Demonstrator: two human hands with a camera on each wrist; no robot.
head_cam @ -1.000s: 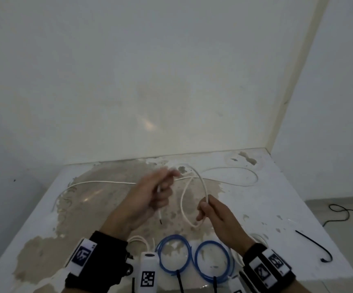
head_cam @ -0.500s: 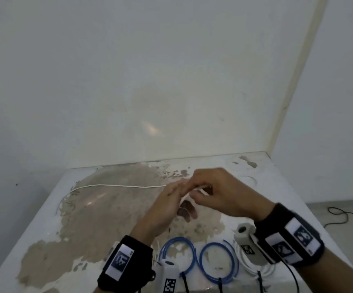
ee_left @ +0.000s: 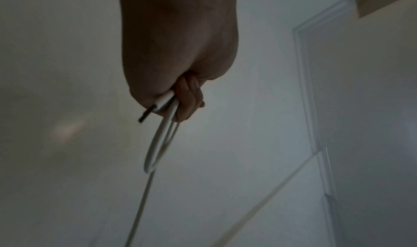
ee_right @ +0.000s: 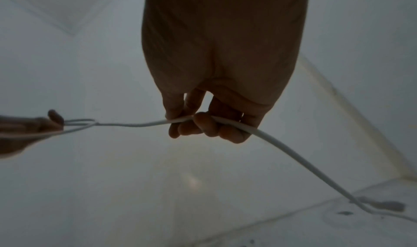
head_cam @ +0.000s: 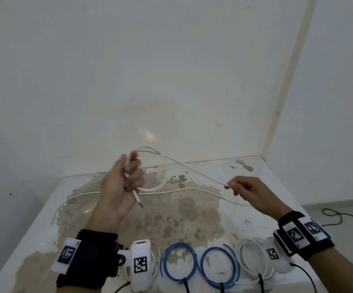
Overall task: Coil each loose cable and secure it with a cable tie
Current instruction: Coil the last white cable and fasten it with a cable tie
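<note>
A long white cable (head_cam: 192, 169) stretches in the air between both hands above the stained table (head_cam: 192, 212). My left hand (head_cam: 126, 178) is raised and grips a small coil of it, with the stripped end (head_cam: 138, 200) poking out below the fist. The left wrist view shows the loop (ee_left: 158, 143) hanging from the curled fingers (ee_left: 187, 101). My right hand (head_cam: 234, 185) is off to the right and pinches the cable farther along; its fingers (ee_right: 203, 126) curl round the cable (ee_right: 282, 143). The rest of the cable (head_cam: 192, 189) trails across the table.
Along the near table edge lie two blue coils (head_cam: 177, 263) (head_cam: 220, 265) and a white coil (head_cam: 253, 261), each with a black tie. Another white coil (head_cam: 155, 261) shows behind the left wrist camera. A black cable (head_cam: 336, 216) lies on the floor at right. Walls close the back and right.
The hands, close together half a second ago, have separated. My left hand rose with the coil and my right slid out to the right along the cable, pulling a length taut.
</note>
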